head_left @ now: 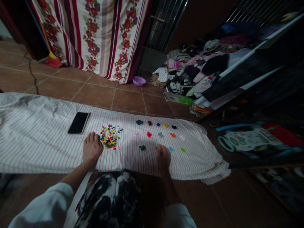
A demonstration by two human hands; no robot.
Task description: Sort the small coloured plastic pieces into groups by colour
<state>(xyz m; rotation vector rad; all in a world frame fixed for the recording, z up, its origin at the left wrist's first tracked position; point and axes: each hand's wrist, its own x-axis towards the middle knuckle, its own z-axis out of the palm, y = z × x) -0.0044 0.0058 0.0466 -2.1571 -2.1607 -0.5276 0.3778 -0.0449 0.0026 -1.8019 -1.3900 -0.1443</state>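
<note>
My left hand (92, 147) lies palm down on the striped cloth, fingers laid out, against the left edge of a mixed pile of small coloured pieces (109, 136). My right hand (163, 155) is closed in a pinch, its fingertips down at a few tan pieces (156, 148); whatever is between the fingers is hidden. Around it lie small single-colour groups: dark green pieces (142, 148) to the left, light blue pieces (171, 149) and lime pieces (182, 149) to the right. Beyond are red pieces (148, 134), grey pieces (161, 135), orange pieces (172, 135) and several other colours.
A phone (78, 123) lies left of the pile on the striped cloth (42, 133). Past the far edge, a purple basin (139, 81) stands on the tiled floor by a floral curtain (102, 38). Heaped clothes (190, 66) and a rack (261, 148) are at the right.
</note>
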